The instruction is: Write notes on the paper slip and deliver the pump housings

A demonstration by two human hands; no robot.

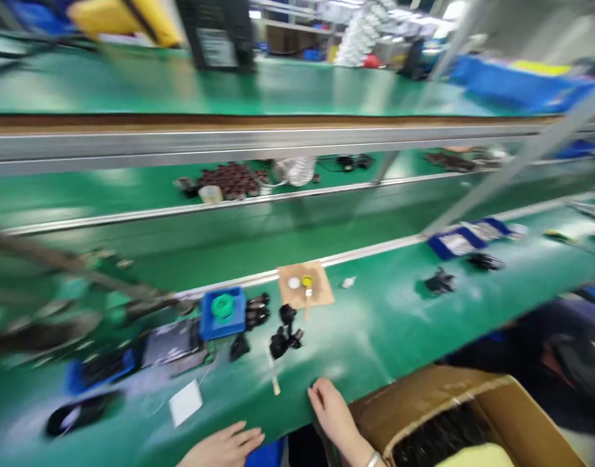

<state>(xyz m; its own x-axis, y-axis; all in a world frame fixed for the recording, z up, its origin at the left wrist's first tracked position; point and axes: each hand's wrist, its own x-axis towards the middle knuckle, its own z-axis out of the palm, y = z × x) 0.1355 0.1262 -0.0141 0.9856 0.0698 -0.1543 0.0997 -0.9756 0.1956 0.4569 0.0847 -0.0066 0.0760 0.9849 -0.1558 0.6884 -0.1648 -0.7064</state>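
Note:
My left hand point(226, 446) lies flat on the green bench at the near edge, fingers stretched out and holding nothing. My right hand point(332, 410) rests on the bench edge beside an open cardboard box point(424, 402), fingers loosely curled down, nothing visible in them. Just beyond my hands lie a thin stick point(274, 375) and small black parts point(285, 337). A blue tray point(222, 314) holds a green ring. A brown card point(307, 285) carries a white and a yellow disc. The picture is smeared by motion.
A white paper slip point(185, 402) and dark flat items lie at the left. More black parts point(439, 282) and blue-white packets point(465, 237) sit at the right. A conveyor and metal rails run behind. Another person's dark clothing point(560, 357) shows at right.

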